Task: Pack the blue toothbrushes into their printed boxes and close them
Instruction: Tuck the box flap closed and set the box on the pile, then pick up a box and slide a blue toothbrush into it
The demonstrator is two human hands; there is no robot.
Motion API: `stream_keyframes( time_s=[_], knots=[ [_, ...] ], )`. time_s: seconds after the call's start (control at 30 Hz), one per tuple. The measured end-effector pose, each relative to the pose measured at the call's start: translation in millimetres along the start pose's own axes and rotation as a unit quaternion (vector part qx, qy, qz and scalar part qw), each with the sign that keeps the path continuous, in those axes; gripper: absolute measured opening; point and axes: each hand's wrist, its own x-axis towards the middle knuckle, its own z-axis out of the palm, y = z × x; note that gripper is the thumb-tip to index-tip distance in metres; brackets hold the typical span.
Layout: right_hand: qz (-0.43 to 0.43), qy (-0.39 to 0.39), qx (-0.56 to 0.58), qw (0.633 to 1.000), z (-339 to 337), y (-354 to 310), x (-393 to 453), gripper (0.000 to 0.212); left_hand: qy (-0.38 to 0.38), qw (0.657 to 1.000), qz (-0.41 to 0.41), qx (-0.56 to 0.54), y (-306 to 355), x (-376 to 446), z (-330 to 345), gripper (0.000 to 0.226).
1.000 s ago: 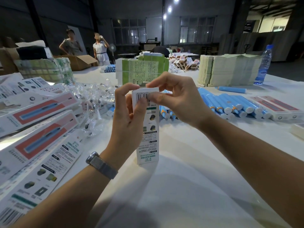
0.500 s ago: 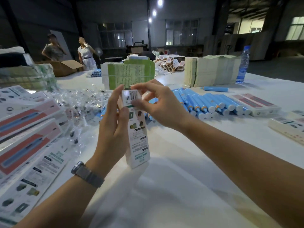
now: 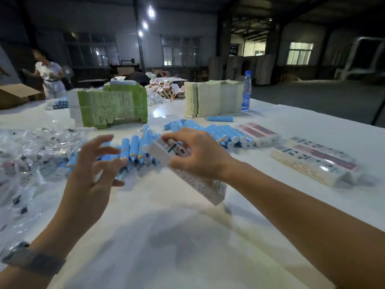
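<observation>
The right hand [image 3: 200,155] grips a printed toothbrush box [image 3: 187,174] from above, fingers curled over its far end and thumb on the near side, holding it tilted above the white table [image 3: 166,236]. The left hand [image 3: 91,174] holds nothing, its fingers spread and loosely bent just beside the box. Behind both hands lies a pile of blue toothbrushes [image 3: 133,151]. Closed boxes [image 3: 312,163] lie to the right, clear plastic bags [image 3: 27,155] to the left.
</observation>
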Motion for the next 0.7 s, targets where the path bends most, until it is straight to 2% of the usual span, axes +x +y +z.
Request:
stream_keyframes(
  time_s=[0.13, 0.23, 0.3, 0.37, 0.43, 0.5, 0.6, 0.7],
  knots=[
    [0.147, 0.012, -0.129, 0.981, -54, 59, -39, 0.049, -0.051, 0.986, 0.044, 0.151, -25, -6, -3, 0.027],
    [0.249, 0.015, -0.233, 0.94, -103, 104, -56, 0.047, -0.053, 0.987, 0.04, 0.15, -34, -4, -6, 0.03],
    [0.305, 0.005, -0.262, 0.916, -131, 132, -67, 0.044, -0.044, 0.989, 0.012, 0.139, -42, 0, -7, 0.029],
    [0.351, -0.017, -0.285, 0.892, -149, 157, -80, 0.035, -0.041, 0.988, -0.014, 0.145, -53, 4, -9, 0.019],
    [0.39, -0.046, -0.307, 0.867, -152, 177, -95, 0.021, -0.039, 0.984, -0.031, 0.169, -62, 7, -12, 0.022],
    [0.403, -0.051, -0.329, 0.853, -148, 191, -103, 0.018, -0.038, 0.985, -0.029, 0.164, -59, 4, -12, 0.014],
    [0.368, -0.003, -0.373, 0.852, -138, 189, -96, 0.028, -0.039, 0.984, -0.019, 0.175, -52, -2, -13, 0.02],
    [0.298, 0.085, -0.339, 0.888, -110, 161, -71, 0.029, -0.047, 0.981, -0.009, 0.19, -51, -3, -16, 0.023]
  ],
)
